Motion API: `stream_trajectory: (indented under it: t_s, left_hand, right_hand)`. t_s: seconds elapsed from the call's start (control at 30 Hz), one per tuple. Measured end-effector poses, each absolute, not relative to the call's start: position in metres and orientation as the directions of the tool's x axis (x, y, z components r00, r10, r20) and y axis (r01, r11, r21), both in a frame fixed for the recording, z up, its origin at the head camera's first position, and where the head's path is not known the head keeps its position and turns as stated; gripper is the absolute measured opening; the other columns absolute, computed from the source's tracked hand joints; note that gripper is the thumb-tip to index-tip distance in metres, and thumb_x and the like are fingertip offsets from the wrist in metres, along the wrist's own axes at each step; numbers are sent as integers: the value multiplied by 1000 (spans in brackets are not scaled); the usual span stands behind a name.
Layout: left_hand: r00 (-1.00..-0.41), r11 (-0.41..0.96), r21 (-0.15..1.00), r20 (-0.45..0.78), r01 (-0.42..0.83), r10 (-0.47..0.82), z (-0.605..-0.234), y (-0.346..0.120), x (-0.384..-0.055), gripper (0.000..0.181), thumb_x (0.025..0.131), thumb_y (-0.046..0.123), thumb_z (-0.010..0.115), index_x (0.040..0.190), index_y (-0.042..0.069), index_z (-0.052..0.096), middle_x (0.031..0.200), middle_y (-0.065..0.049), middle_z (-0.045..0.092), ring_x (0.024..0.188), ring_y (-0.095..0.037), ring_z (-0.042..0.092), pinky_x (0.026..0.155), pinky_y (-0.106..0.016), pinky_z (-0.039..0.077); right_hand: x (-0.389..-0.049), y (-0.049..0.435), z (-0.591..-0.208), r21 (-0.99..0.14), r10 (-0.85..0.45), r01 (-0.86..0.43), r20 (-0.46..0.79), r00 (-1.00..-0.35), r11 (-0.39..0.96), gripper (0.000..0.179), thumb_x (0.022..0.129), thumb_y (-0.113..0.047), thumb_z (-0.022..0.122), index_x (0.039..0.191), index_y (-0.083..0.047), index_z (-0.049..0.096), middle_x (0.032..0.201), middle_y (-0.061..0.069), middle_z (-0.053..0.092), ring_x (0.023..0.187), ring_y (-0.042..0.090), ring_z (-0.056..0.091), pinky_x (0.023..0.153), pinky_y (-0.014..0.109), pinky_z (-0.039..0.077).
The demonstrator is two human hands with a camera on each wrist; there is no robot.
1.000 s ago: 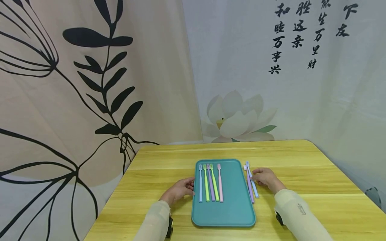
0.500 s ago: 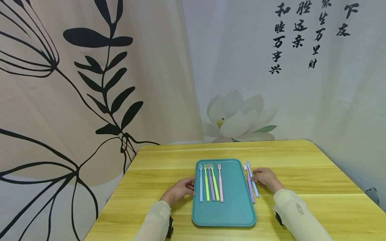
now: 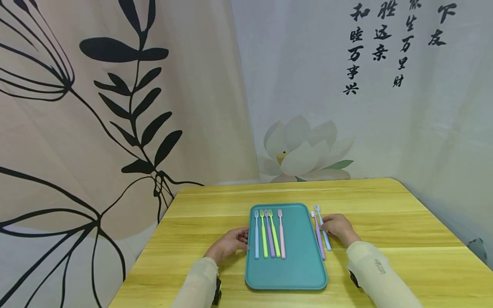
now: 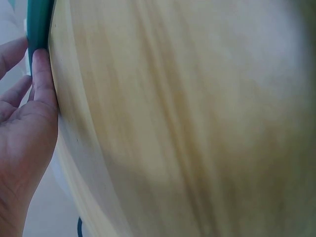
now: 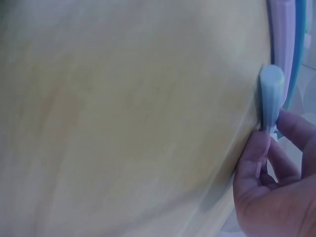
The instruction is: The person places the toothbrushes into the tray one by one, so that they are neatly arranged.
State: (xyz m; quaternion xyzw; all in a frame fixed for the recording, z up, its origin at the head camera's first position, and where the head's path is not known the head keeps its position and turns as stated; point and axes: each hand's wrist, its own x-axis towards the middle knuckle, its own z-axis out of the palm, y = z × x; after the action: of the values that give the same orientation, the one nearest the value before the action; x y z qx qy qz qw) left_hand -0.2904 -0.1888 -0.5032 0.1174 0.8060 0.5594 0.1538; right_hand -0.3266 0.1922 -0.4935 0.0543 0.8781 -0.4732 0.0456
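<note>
In the head view, my left hand [image 3: 230, 244] rests at the left edge of a teal tray [image 3: 286, 273]. Its fingertips touch the rim, as the left wrist view also shows. My right hand [image 3: 340, 227], just right of the tray, pinches a blue toothbrush [image 3: 326, 240] between thumb and fingers; the handle end [image 5: 271, 89] pokes out in the right wrist view. A purple toothbrush [image 3: 319, 239] leans along the tray's right rim, beside the blue one. On the tray lie a blue toothbrush [image 3: 256, 239], two green-yellow ones, a purple one and a pink toothbrush [image 3: 282, 239], heads pointing away.
Everything lies on a wooden table [image 3: 404, 231] with rounded far corners. Behind it hangs a printed curtain [image 3: 208, 107] with black plants, a lotus and writing. The tray's raised rim stands between the two loose toothbrushes and those in a row.
My right hand has shifted slightly left and the blue toothbrush it pinches has moved a little away from me, parting somewhat from the purple one. The left hand and tray stay put.
</note>
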Motion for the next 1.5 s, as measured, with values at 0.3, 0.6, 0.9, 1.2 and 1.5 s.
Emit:
stream_trajectory:
  t_s: [0.3, 0.6, 0.9, 1.2, 1.5]
  left_hand:
    - [-926, 347, 938, -125, 6, 356, -502, -187, -289, 70, 82, -9, 70, 146, -8, 41, 112, -13, 55, 98, -25, 51, 89, -37, 45]
    - [-927, 345, 938, -130, -1, 351, -502, -186, -290, 70, 83, -9, 70, 146, -7, 42, 113, -14, 55, 99, -25, 51, 89, -37, 45]
    - [-928, 352, 936, -125, 7, 352, -502, -186, -290, 70, 83, -8, 70, 147, -7, 41, 114, -13, 55, 99, -25, 51, 89, -37, 45]
    - [-928, 349, 937, -128, 2, 350, -500, -186, -288, 70, 83, -9, 70, 146, -8, 40, 114, -14, 55, 99, -25, 51, 89, -37, 45]
    - [-926, 347, 938, -129, 3, 355, -499, -185, -287, 70, 83, -9, 69, 146, -8, 40, 114, -13, 55, 99, -24, 51, 89, -36, 45]
  right_hand:
    - [-327, 193, -492, -769, 56, 108, -93, -994, 630, 38, 86, -7, 64, 120, 11, 65, 111, 24, 66, 86, 26, 62, 73, 36, 52]
    - [-328, 196, -497, -847, 80, 106, -76, -994, 521, 40, 87, -6, 61, 122, 14, 62, 102, 21, 66, 76, 21, 59, 65, 31, 50]
    - [-329, 198, -499, -930, 92, 151, -127, -988, 334, 48, 88, -4, 58, 132, 13, 54, 103, 18, 63, 69, 15, 53, 61, 26, 47]
    - [-327, 193, -491, -965, 51, 188, -182, -982, 184, 51, 94, -7, 53, 143, 8, 45, 91, 9, 59, 71, 16, 49, 63, 30, 46]
    - [-327, 182, -484, -974, 51, 201, -197, -979, 100, 54, 90, -2, 53, 143, 7, 45, 89, 7, 63, 70, 15, 52, 64, 29, 48]
